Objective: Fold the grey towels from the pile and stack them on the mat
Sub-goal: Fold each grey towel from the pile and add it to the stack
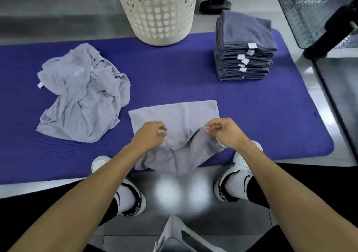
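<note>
- Grey towel (174, 116) lies at the centre of the frame on the purple mat (251, 106), its far part flat with the long edge running left to right; its near part is lifted and bunched, drooping over the mat's near edge.
- Left hand (150, 133) pinches the towel's near-left corner; right hand (222, 131) pinches the near-right corner, both with fingers curled.
- Crumpled pile (83, 92) sits at left centre, just beside the towel but apart from it.
- Folded stack (245, 48) stands at upper right on the mat, well apart.
- White laundry basket (157, 9) stands at top centre on the far edge.
- Bare mat stretches between towel and stack.
</note>
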Available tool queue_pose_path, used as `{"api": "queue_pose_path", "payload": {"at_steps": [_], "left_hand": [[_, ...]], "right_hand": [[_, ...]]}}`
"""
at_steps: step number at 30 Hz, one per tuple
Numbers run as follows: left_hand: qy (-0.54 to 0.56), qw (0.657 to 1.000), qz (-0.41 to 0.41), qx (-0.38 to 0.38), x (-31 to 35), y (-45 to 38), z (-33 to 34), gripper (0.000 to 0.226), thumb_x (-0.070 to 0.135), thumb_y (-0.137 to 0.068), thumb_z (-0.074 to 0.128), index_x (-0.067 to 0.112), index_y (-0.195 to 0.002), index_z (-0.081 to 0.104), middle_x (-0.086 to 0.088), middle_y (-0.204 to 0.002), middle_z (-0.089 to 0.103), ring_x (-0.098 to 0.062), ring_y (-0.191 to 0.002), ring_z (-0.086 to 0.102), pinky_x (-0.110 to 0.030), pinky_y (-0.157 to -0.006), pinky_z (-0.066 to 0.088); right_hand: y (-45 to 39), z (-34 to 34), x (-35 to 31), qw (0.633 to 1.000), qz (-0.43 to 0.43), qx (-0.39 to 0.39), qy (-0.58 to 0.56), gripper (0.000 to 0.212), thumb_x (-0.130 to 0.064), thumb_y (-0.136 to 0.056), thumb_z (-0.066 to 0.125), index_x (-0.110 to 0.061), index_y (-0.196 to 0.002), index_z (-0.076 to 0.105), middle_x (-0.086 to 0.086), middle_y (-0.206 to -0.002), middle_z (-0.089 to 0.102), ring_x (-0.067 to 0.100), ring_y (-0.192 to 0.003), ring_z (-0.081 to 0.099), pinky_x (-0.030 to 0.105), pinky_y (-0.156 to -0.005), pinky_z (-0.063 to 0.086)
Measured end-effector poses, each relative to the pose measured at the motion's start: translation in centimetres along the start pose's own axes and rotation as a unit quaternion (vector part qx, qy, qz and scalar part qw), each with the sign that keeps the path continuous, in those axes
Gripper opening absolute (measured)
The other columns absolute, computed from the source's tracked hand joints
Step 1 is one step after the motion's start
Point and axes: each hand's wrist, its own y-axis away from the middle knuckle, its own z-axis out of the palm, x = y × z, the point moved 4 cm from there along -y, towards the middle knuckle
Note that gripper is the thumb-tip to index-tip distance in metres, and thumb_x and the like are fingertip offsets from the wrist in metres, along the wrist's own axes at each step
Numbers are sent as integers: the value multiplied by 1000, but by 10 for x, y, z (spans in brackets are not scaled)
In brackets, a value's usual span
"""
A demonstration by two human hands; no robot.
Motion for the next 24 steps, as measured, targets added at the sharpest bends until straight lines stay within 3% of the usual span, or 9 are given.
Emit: {"api": "queue_pose_path", "payload": {"at_steps": [3,5,9,13,15,17,19,21,24], "left_hand": [[149,986,67,-15,52,-2,6,29,32,-93,65,21,-119,68,13,-115,67,0,-107,58,-6,-89,39],[182,978,90,-57,77,-4,14,37,39,-91,67,24,-124,66,15,-115,66,2,-106,58,-10,-95,38],[197,971,120,-62,93,-14,26,16,33,-90,70,18,-92,69,12,-87,69,-3,-82,61,-20,-79,46],[257,960,104,-43,98,-33,22,15,21,-91,69,9,-88,62,3,-62,55,-5,-50,46,-17,-51,38],[258,962,80,-47,103,-49,20,9,17,-92,68,9,-91,66,-3,-57,48,-3,-39,36,-14,-41,31],[237,968,65,-45,105,-72,21,6,19,-91,69,13,-90,70,-8,-60,54,-3,-45,42,-15,-46,34],[190,979,62,-43,104,-99,28,5,24,-90,71,19,-89,72,-14,-71,65,-9,-60,53,-21,-57,41],[158,985,52,-43,103,-130,40,6,26,-90,70,21,-89,71,-7,-72,65,-9,-63,54,-17,-59,41],[127,991,37,-38,106,-178,64,4,24,-91,69,21,-88,70,9,-67,58,-2,-59,49,-16,-59,38]], "right_hand": [[-2,-5,-7,999,-21,-8,-32,1,-21,-88,74,-22,-89,75,8,-83,74,30,-70,62,38,-73,53],[-2,-10,-10,998,-40,-15,-48,3,-22,-88,74,-22,-90,76,10,-85,75,42,-79,64,48,-79,53],[-4,-16,-6,995,-55,-11,-86,5,-16,-87,74,-15,-93,74,5,-71,72,11,-63,61,26,-69,48],[-18,-16,15,995,-25,-55,-73,7,-16,-88,73,-13,-83,69,-1,-70,68,17,-65,62,28,-71,49],[-28,-15,33,995,0,-87,-48,37,-19,-89,72,-15,-62,47,-2,-59,43,18,-56,40,32,-60,36],[-39,-17,52,994,27,-90,-55,40,-26,-91,70,-13,-65,43,1,-61,39,16,-61,39,32,-61,34],[-49,-18,68,992,53,-84,-84,36,-33,-91,69,0,-82,57,12,-70,57,16,-70,53,33,-67,43],[-60,-18,86,990,70,-86,-92,38,-38,-91,68,-1,-94,62,17,-83,66,18,-77,60,35,-74,48],[-73,-15,117,987,100,-91,-87,24,-26,-95,64,-13,-75,61,-8,-69,63,7,-68,59,25,-70,48]]}}
